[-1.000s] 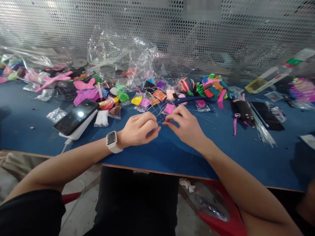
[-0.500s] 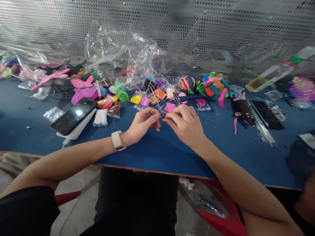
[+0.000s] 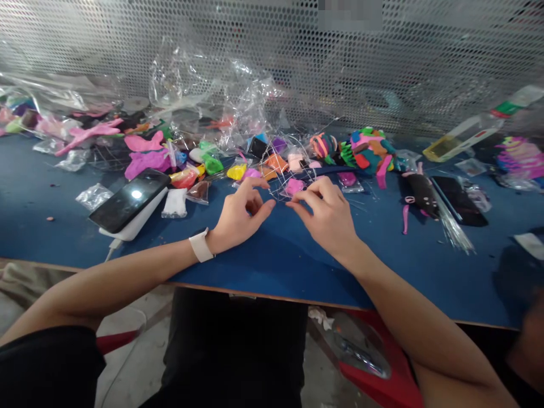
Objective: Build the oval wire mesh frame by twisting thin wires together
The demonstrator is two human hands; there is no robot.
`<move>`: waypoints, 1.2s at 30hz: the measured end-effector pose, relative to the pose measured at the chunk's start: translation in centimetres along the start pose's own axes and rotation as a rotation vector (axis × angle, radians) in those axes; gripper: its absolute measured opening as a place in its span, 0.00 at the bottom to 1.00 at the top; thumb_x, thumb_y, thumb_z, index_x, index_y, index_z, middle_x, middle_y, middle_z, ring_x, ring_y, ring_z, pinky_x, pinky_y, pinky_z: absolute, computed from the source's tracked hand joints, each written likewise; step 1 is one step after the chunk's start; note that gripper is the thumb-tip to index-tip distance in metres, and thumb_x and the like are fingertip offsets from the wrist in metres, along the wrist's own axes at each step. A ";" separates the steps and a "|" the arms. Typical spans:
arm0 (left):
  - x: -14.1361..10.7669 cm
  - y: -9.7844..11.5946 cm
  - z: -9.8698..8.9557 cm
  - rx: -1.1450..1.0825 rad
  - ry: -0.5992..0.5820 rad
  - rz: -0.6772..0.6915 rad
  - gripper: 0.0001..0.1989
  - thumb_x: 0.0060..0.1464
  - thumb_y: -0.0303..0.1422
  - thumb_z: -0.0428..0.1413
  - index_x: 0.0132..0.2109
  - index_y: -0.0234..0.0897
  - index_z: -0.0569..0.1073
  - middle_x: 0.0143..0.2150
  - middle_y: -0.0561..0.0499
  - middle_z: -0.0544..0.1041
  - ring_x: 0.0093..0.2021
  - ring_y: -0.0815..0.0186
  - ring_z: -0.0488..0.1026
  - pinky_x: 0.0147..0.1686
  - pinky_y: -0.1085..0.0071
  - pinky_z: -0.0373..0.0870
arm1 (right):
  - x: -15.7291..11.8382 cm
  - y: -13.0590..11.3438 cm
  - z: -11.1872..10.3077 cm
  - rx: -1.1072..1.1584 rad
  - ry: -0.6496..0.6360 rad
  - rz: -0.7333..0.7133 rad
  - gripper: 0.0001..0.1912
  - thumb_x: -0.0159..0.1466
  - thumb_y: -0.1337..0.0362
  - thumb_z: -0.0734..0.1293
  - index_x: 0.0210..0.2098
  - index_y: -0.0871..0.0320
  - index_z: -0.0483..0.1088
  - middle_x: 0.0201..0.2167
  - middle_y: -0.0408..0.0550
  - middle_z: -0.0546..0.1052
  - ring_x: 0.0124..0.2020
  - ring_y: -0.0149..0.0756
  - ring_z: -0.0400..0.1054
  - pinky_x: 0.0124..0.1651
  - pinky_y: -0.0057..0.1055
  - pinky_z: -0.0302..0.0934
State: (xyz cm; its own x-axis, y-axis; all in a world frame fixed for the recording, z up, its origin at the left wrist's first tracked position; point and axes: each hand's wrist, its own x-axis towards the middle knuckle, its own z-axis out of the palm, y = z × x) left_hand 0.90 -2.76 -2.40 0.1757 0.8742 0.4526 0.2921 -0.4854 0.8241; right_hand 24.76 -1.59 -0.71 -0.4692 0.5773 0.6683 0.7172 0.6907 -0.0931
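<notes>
Thin silvery wires [image 3: 278, 195], bent into a loose open frame, rise between my hands over the blue table [image 3: 272, 255]. My right hand [image 3: 329, 218] pinches a wire between thumb and fingertips at the frame's near side. To the left, my left hand [image 3: 240, 215] has its thumb and index finger apart around the wire's end, with nothing clearly gripped. Behind the frame lie a pink clay packet [image 3: 294, 187], an orange clay packet [image 3: 277, 163] and a yellow clay packet [image 3: 237, 171]. Where the wires cross these packets, their exact shape is hard to make out.
A phone [image 3: 130, 198] rests on a white block at left. Crumpled clear plastic [image 3: 246, 96] is heaped against the perforated metal screen [image 3: 403, 51]. At right are a multicoloured clay figure [image 3: 372, 150], a tilted bottle [image 3: 461, 133] and a bundle of wires [image 3: 454, 226]. Another person's arm [image 3: 531, 340] shows lower right.
My left thumb and index finger have spread apart, and that hand has shifted slightly left. My right hand keeps its pinch in nearly the same place.
</notes>
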 end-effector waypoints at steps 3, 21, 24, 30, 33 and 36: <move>-0.2 0.1 0.5 -0.152 -0.160 -0.138 0.19 0.73 0.39 0.60 0.66 0.41 0.71 0.40 0.54 0.80 0.27 0.73 0.79 0.28 0.74 0.74 | 0.0 0.2 -0.1 -0.073 -0.009 -0.048 0.09 0.79 0.62 0.70 0.42 0.56 0.79 0.40 0.51 0.74 0.40 0.44 0.69 0.45 0.44 0.65; 0.3 -0.7 1.1 -0.435 -0.175 -0.228 0.21 0.68 0.50 0.67 0.48 0.33 0.85 0.44 0.43 0.88 0.40 0.64 0.87 0.42 0.69 0.88 | 0.0 0.1 0.0 -0.158 -0.142 -0.196 0.15 0.81 0.66 0.65 0.37 0.55 0.78 0.36 0.50 0.73 0.39 0.42 0.66 0.42 0.40 0.63; 0.3 -0.7 1.1 -0.406 -0.184 -0.212 0.21 0.69 0.50 0.66 0.47 0.33 0.85 0.46 0.42 0.87 0.40 0.65 0.87 0.40 0.69 0.88 | 0.0 0.0 0.1 -0.133 -0.159 -0.178 0.13 0.80 0.67 0.66 0.38 0.55 0.77 0.36 0.50 0.73 0.39 0.42 0.65 0.43 0.41 0.62; 0.4 -0.6 1.0 -0.406 -0.187 -0.240 0.21 0.68 0.51 0.66 0.46 0.35 0.84 0.45 0.43 0.86 0.40 0.64 0.86 0.33 0.72 0.87 | 0.0 -0.1 0.1 -0.149 -0.169 -0.195 0.15 0.81 0.68 0.63 0.39 0.55 0.77 0.36 0.50 0.73 0.39 0.42 0.65 0.43 0.42 0.59; 0.4 -0.7 1.0 -0.414 -0.197 -0.269 0.21 0.68 0.51 0.66 0.47 0.35 0.85 0.42 0.44 0.86 0.40 0.64 0.85 0.33 0.72 0.86 | 0.0 -0.2 0.3 -0.179 -0.152 -0.233 0.15 0.81 0.69 0.63 0.39 0.56 0.77 0.35 0.49 0.73 0.38 0.41 0.65 0.43 0.41 0.58; 0.4 -0.8 1.1 -0.425 -0.198 -0.261 0.20 0.69 0.50 0.66 0.46 0.35 0.84 0.41 0.44 0.86 0.39 0.65 0.84 0.32 0.74 0.85 | 0.0 -0.2 0.3 -0.171 -0.145 -0.232 0.15 0.82 0.66 0.64 0.38 0.56 0.77 0.36 0.49 0.73 0.39 0.41 0.65 0.43 0.41 0.57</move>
State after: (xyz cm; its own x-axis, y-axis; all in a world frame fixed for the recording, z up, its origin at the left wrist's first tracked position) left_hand 1.74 -2.00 -3.23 0.3341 0.9261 0.1754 -0.0491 -0.1687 0.9844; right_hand 24.48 -1.58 -0.89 -0.6902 0.4770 0.5441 0.6526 0.7351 0.1834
